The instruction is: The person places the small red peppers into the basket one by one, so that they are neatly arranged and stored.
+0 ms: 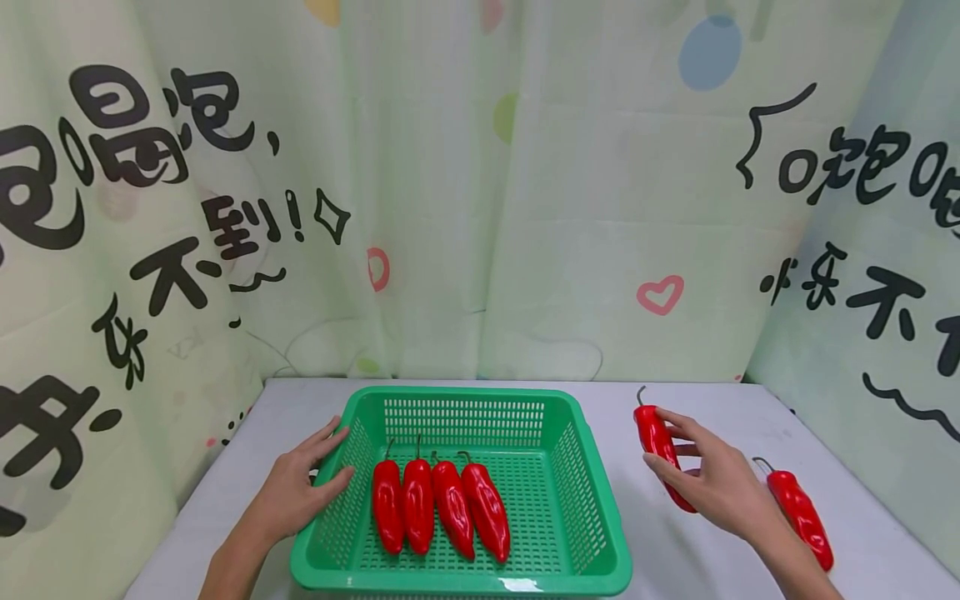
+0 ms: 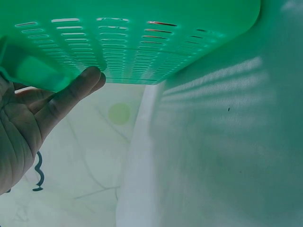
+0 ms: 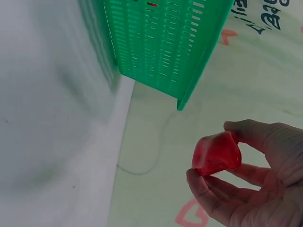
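A green plastic basket (image 1: 555, 575) stands on the table, with several glossy red peppers (image 1: 418, 504) side by side in its left half, stems toward the back. My left hand (image 1: 303, 483) rests at the basket's left rim, fingers extended and thumb apart. In the left wrist view, the left hand (image 2: 28, 123) touches the slotted basket side (image 2: 113, 42) with a straight digit. To the right of the basket, my right hand (image 1: 708, 475) holds a red pepper (image 1: 654, 433) between thumb and fingers, stem up. The right wrist view shows that pepper (image 3: 217, 153) end-on in the fingers.
Another red pepper (image 1: 801, 508) lies on the white table (image 1: 600, 400) at the right, beside my right forearm. A pale green curtain (image 1: 570, 217) with printed characters and shapes encloses the back and both sides.
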`<act>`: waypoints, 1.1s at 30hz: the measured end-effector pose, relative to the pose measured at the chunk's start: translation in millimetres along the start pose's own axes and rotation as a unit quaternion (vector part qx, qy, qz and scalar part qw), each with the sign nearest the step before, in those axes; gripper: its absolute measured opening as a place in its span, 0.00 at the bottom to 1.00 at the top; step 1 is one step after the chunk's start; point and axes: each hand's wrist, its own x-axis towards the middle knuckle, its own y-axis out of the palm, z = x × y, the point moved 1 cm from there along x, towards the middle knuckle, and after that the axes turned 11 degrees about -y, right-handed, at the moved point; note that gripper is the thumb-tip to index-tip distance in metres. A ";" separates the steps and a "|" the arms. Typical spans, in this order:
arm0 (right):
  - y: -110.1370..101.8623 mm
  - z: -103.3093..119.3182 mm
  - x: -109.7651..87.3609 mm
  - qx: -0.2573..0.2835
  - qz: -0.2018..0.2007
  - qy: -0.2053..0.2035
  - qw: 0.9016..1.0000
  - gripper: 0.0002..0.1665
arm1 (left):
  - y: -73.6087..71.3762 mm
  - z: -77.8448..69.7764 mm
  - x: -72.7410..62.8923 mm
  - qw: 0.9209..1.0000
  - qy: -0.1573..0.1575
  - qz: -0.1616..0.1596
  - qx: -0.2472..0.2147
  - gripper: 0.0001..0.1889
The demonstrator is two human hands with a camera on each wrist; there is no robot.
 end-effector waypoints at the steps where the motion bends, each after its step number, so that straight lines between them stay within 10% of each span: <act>1: 0.6 1.3 0.4 0.003 -0.001 -0.001 1.000 0.54 | -0.1 0.2 0.0 1.000 -0.001 0.000 0.000 0.30; 33: 16.0 45.7 4.2 0.043 0.018 -0.045 0.998 0.51 | -0.7 0.2 0.2 1.000 0.000 0.003 0.000 0.30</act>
